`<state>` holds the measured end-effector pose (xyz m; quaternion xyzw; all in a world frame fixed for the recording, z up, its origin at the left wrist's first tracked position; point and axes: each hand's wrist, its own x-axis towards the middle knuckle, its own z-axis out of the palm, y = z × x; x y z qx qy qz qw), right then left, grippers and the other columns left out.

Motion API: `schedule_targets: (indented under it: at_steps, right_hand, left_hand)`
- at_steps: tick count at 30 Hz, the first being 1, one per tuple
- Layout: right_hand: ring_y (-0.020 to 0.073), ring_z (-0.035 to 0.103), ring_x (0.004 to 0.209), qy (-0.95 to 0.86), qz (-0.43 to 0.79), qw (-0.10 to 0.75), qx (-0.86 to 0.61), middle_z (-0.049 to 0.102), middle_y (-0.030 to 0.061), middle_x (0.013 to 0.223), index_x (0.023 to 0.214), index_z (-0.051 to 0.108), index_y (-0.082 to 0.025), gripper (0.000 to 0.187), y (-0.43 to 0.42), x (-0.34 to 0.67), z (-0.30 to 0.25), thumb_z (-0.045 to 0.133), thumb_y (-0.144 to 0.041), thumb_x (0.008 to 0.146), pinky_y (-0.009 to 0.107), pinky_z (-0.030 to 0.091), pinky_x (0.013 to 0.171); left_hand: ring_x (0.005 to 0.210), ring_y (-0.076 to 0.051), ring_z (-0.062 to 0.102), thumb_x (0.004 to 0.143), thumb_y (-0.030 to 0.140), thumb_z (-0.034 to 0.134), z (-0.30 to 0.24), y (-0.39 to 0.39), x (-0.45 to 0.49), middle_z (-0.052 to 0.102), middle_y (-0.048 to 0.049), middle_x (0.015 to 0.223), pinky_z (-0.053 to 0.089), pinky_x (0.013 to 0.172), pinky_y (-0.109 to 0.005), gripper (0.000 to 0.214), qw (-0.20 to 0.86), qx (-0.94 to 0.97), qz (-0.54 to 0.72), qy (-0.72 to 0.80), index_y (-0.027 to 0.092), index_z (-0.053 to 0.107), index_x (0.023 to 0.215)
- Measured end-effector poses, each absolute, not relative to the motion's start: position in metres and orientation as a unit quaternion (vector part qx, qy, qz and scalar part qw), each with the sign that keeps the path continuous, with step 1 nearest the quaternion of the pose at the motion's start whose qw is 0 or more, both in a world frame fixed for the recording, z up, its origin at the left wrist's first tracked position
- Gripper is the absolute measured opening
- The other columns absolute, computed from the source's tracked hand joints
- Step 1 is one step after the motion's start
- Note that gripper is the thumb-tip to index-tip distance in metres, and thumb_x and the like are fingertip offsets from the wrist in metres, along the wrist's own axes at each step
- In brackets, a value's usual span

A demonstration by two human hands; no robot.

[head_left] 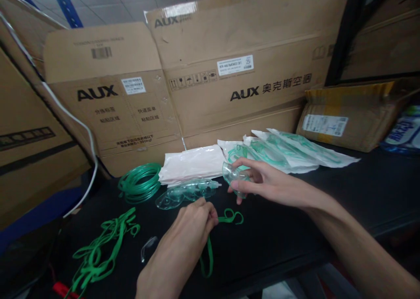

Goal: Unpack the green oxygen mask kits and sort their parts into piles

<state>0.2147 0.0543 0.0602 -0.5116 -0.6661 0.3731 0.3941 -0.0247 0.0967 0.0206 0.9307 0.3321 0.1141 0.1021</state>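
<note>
My right hand (262, 183) holds a clear plastic mask (233, 173) above the black table, fingers wrapped round it. My left hand (187, 233) is closed in a pinch on a green elastic strap (216, 229) that loops on the table between the two hands. Just beyond my left hand lie several clear masks (185, 193) in a row.
A coil of green tubing (139, 182) and a pile of green straps (98, 251) lie at the left. Flat white bags (193, 161) and sealed packets with green parts (295, 152) sit behind. AUX cardboard boxes (236, 71) wall off the back; a small clear piece (147, 246) lies near the table's front.
</note>
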Motion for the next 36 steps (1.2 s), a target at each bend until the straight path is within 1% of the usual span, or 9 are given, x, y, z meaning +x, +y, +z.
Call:
schedule_targets:
  at_steps: [5, 9, 14, 18, 21, 24, 28, 31, 36]
  right_hand:
    - [0.0256, 0.073, 0.085, -0.658, 0.363, 0.420, -0.509, 0.078, 0.0056, 0.089, 0.121, 0.051, -0.022, 0.047, 0.056, 0.219, 0.060, 0.067, -0.053, 0.089, 0.039, 0.049, 0.079]
    - [0.0287, 0.073, 0.088, -0.656, 0.350, 0.428, -0.514, 0.078, 0.0039, 0.088, 0.120, 0.050, -0.028, 0.040, 0.059, 0.226, 0.057, 0.065, -0.051, 0.090, 0.044, 0.047, 0.084]
    - [0.0294, 0.072, 0.090, -0.659, 0.332, 0.434, -0.518, 0.078, 0.0047, 0.091, 0.121, 0.047, -0.029, 0.042, 0.060, 0.231, 0.056, 0.064, -0.053, 0.090, 0.044, 0.047, 0.084]
    - [0.0283, 0.072, 0.090, -0.660, 0.324, 0.436, -0.518, 0.078, 0.0045, 0.088, 0.121, 0.049, -0.027, 0.043, 0.058, 0.229, 0.059, 0.065, -0.052, 0.090, 0.042, 0.049, 0.084]
    - [0.0264, 0.072, 0.088, -0.664, 0.314, 0.428, -0.526, 0.078, 0.0033, 0.087, 0.122, 0.049, -0.026, 0.043, 0.056, 0.228, 0.063, 0.063, -0.053, 0.091, 0.039, 0.050, 0.082]
    - [0.0237, 0.072, 0.085, -0.674, 0.307, 0.421, -0.524, 0.077, 0.0016, 0.086, 0.122, 0.049, -0.027, 0.043, 0.054, 0.227, 0.064, 0.063, -0.052, 0.091, 0.036, 0.051, 0.080]
    - [0.0223, 0.072, 0.083, -0.700, 0.295, 0.413, -0.503, 0.076, 0.0006, 0.087, 0.122, 0.052, -0.027, 0.040, 0.053, 0.224, 0.060, 0.065, -0.049, 0.091, 0.033, 0.054, 0.074]
    - [0.0225, 0.071, 0.086, -0.724, 0.249, 0.413, -0.493, 0.074, 0.0018, 0.098, 0.122, 0.056, -0.027, 0.041, 0.053, 0.216, 0.055, 0.070, -0.043, 0.087, 0.032, 0.055, 0.074]
    - [0.0238, 0.068, 0.104, -0.748, 0.166, 0.400, -0.503, 0.071, 0.0045, 0.119, 0.129, 0.057, -0.026, 0.046, 0.052, 0.201, 0.047, 0.072, -0.031, 0.086, 0.034, 0.053, 0.089]
  left_hand:
    - [0.097, -0.020, 0.062, 0.102, 0.018, 0.044, 0.032, 0.093, -0.017, 0.065, -0.0040, 0.107, 0.047, 0.088, -0.032, 0.020, 0.085, 0.938, 0.107, 0.319, 0.022, 0.064, 0.104]
    - [0.090, -0.018, 0.065, 0.102, 0.025, 0.049, 0.061, 0.097, -0.031, 0.067, -0.0013, 0.099, 0.047, 0.084, -0.029, 0.016, 0.097, 0.905, 0.203, 0.361, 0.023, 0.064, 0.097]
    - [0.080, -0.021, 0.066, 0.099, 0.042, 0.049, 0.091, 0.107, -0.087, 0.072, -0.0029, 0.095, 0.048, 0.073, -0.030, 0.026, -0.031, 0.832, 0.295, 0.469, 0.024, 0.067, 0.099]
    - [0.074, -0.025, 0.070, 0.094, 0.048, 0.050, 0.093, 0.122, -0.132, 0.075, -0.0037, 0.088, 0.045, 0.061, -0.030, 0.030, -0.073, 0.782, 0.228, 0.576, 0.027, 0.071, 0.099]
    - [0.084, -0.031, 0.073, 0.091, 0.045, 0.050, 0.089, 0.134, -0.157, 0.078, -0.0045, 0.090, 0.047, 0.063, -0.033, 0.029, -0.026, 0.746, 0.129, 0.652, 0.030, 0.074, 0.096]
    - [0.090, -0.034, 0.072, 0.085, 0.041, 0.053, 0.087, 0.140, -0.170, 0.077, -0.0084, 0.099, 0.049, 0.070, -0.037, 0.027, -0.003, 0.721, 0.079, 0.689, 0.027, 0.076, 0.093]
    - [0.090, -0.034, 0.069, 0.083, 0.054, 0.055, 0.090, 0.134, -0.148, 0.074, -0.0097, 0.102, 0.047, 0.075, -0.040, 0.042, -0.011, 0.745, 0.150, 0.650, 0.025, 0.075, 0.106]
    - [0.085, -0.029, 0.067, 0.085, 0.067, 0.053, 0.089, 0.119, -0.102, 0.075, -0.0041, 0.094, 0.045, 0.076, -0.036, 0.050, 0.074, 0.779, 0.254, 0.569, 0.026, 0.075, 0.103]
    - [0.085, -0.021, 0.063, 0.095, 0.057, 0.049, 0.077, 0.097, -0.033, 0.073, 0.0001, 0.089, 0.044, 0.076, -0.027, 0.043, 0.274, 0.823, 0.295, 0.400, 0.023, 0.075, 0.091]
